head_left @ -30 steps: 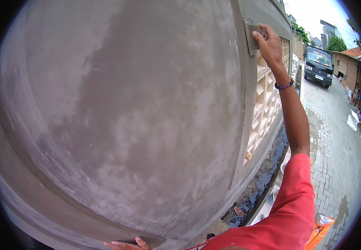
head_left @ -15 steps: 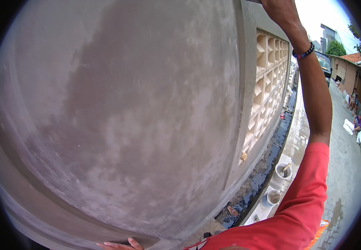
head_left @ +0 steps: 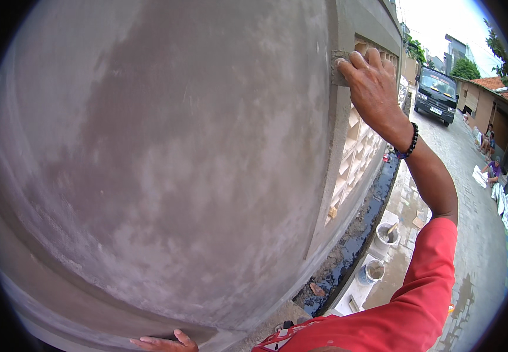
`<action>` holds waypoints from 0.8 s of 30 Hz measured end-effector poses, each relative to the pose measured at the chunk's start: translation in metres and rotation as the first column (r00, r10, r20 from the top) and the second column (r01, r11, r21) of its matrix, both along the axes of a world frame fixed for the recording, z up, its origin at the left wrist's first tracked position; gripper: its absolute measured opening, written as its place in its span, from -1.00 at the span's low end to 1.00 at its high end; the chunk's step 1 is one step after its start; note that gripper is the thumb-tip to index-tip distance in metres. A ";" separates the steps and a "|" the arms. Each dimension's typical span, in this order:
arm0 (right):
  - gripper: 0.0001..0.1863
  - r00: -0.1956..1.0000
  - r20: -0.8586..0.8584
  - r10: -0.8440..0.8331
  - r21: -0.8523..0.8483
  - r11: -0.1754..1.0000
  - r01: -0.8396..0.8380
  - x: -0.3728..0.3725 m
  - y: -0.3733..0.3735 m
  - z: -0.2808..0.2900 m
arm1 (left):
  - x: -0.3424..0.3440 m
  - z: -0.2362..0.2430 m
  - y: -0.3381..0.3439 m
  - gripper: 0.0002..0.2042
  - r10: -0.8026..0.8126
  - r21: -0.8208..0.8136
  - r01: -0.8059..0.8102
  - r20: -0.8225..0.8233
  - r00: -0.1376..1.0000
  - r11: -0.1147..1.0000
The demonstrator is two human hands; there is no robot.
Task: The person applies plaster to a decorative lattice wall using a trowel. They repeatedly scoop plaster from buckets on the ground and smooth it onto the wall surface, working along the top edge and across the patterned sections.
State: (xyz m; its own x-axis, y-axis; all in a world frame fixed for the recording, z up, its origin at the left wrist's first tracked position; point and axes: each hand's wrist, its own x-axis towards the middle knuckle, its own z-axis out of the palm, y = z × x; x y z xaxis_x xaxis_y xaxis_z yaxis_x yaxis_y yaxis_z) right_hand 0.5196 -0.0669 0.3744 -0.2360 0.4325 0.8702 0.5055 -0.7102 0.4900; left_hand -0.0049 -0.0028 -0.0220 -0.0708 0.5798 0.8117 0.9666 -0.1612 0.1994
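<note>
My raised right hand [head_left: 376, 91], with a dark bead bracelet on the wrist, has its fingers bent round a small grey, rough-looking piece [head_left: 340, 69]. Its kind is unclear because the fingers cover most of it. This piece rests against the raised edge [head_left: 335, 141] between the broad grey plastered wall [head_left: 207, 158] and the pale lattice vent blocks [head_left: 353, 152]. Down at the lower edge, my left hand [head_left: 166, 343] lies against the wall's lower part with fingers stretched out and nothing held. Dark, damp-looking patches spread over the plaster.
A ditch with dark water [head_left: 353, 249] runs along the wall's foot. Beside it stand two buckets, one [head_left: 386, 236] with a stick-like handle in it, the other [head_left: 371, 272] nearer. A dark truck [head_left: 437, 94] stands on the paved lane; people sit along its right side.
My right hand has come down along the raised edge, bringing the grey piece into view. The view has shifted, showing more of the truck. My left hand stays low on the wall.
</note>
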 end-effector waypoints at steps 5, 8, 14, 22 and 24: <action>-0.76 0.988 -0.015 0.152 0.061 0.987 -0.151 -0.010 -0.021 0.008 | 0.003 0.013 -0.002 0.04 -0.016 0.020 0.017 -0.015 1.000 1.000; -0.70 0.992 0.057 0.113 0.117 0.986 -0.119 -0.004 -0.024 0.053 | 0.020 0.036 0.007 -0.23 -0.181 0.199 0.165 0.064 0.981 0.966; -0.82 0.966 -0.132 0.220 0.037 0.975 -0.217 -0.021 -0.014 0.069 | 0.012 0.028 0.009 -0.22 -0.158 0.184 0.148 0.042 0.987 0.972; -0.85 0.996 -0.080 0.028 -0.061 0.998 -0.033 -0.003 -0.001 -0.055 | 0.007 0.027 0.009 -0.20 -0.215 0.193 0.205 0.033 0.976 0.960; -0.85 0.994 -0.101 0.047 -0.115 0.992 -0.059 -0.010 -0.010 -0.099 | 0.008 0.028 0.012 -0.20 -0.209 0.201 0.200 0.021 0.978 0.959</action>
